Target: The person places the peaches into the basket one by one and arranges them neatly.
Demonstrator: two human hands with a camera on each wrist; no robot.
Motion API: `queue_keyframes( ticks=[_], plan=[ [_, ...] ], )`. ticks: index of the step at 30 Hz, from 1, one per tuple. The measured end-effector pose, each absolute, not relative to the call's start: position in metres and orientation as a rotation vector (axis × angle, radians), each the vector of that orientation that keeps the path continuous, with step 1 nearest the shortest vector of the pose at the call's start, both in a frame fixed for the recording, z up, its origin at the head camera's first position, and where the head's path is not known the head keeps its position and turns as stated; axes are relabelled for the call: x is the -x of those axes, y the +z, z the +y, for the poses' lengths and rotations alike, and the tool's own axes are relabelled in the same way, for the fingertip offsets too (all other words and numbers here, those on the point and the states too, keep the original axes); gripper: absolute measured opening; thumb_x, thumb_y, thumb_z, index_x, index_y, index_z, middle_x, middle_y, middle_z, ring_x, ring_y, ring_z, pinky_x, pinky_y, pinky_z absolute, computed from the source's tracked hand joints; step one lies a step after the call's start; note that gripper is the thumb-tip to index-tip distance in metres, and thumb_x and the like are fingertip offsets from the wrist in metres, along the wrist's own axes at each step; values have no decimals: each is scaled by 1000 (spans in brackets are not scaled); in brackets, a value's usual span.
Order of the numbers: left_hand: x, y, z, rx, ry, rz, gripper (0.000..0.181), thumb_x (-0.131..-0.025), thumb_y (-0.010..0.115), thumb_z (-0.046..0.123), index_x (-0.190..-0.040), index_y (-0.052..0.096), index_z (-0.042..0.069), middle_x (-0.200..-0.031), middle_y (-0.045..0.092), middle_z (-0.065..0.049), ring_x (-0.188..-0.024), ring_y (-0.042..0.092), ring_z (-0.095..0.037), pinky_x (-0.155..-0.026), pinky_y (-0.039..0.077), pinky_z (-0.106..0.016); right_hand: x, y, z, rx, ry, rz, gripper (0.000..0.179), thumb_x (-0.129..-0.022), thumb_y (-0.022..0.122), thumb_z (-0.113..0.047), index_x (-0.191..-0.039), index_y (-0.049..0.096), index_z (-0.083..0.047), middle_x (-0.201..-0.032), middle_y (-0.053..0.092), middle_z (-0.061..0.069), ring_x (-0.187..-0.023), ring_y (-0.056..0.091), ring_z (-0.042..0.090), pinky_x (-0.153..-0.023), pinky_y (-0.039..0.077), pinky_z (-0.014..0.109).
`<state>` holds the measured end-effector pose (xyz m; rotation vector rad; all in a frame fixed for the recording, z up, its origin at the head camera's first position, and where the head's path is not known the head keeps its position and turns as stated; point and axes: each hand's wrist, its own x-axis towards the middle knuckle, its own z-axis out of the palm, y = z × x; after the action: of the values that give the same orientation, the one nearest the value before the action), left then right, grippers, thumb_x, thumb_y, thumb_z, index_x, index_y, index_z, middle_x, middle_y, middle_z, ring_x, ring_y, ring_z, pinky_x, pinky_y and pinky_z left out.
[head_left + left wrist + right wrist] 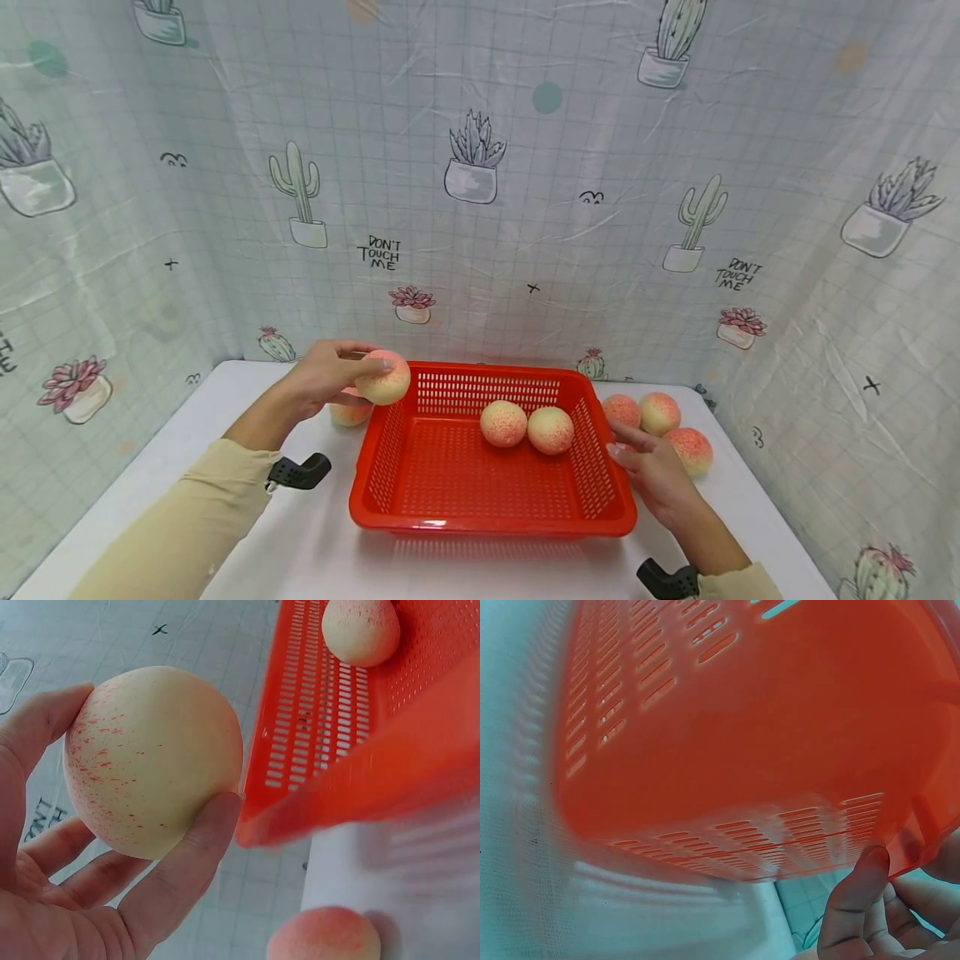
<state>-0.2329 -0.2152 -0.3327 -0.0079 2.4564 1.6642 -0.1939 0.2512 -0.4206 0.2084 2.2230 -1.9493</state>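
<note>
The peach (387,383) sits between the left hand's (322,375) thumb and fingers, pinched near the red basket's (491,527) far left corner; the right hand (656,475) grips the basket's right rim. Cactus-printed sheeting (540,229) hangs behind the white desk's (300,542) far edge. The peach is pale yellow, flecked pinkish red.

A speckled peach (388,385) is held near a red basket (495,526)
</note>
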Motion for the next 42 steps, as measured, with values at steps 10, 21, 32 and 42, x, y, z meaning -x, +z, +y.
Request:
queue_keyframes(
  ticks=[10, 21, 32, 42],
  plan=[
    [242, -335, -194, -16, 1723, 2410, 65, -93, 79, 35, -144, 56, 1, -139, 63, -24, -102, 71, -28, -85, 65, -47, 194, -421, 251, -207, -1955, 2217, 58, -105, 57, -13, -161, 40, -15, -159, 46, 20, -114, 65, 14, -96, 62, 34],
    [250, -341, -172, -33, 1735, 2383, 59, -91, 80, 33, -138, 62, 3, -134, 66, -23, -94, 72, -24, -80, 66, -45, 192, -422, 254, -222, -1950, 2213, 58, -106, 56, -14, -161, 39, -13, -160, 45, 20, -113, 65, 14, -95, 62, 32],
    [256, -346, -154, 45, 1732, 2391, 57, -89, 82, 32, -127, 57, -3, -119, 61, -20, -83, 70, -22, -75, 67, -44, 193, -423, 252, -216, -1961, 2200, 57, -106, 56, -13, -161, 40, -13, -157, 46, 20, -111, 67, 14, -94, 63, 31],
    [259, -350, -145, 50, 1769, 2362, 53, -87, 84, 27, -121, 58, -4, -114, 61, -17, -80, 68, -21, -72, 67, -44, 194, -422, 251, -216, -1970, 2195, 57, -106, 56, -13, -160, 41, -13, -157, 46, 20, -111, 67, 15, -95, 63, 34]
  ],
)
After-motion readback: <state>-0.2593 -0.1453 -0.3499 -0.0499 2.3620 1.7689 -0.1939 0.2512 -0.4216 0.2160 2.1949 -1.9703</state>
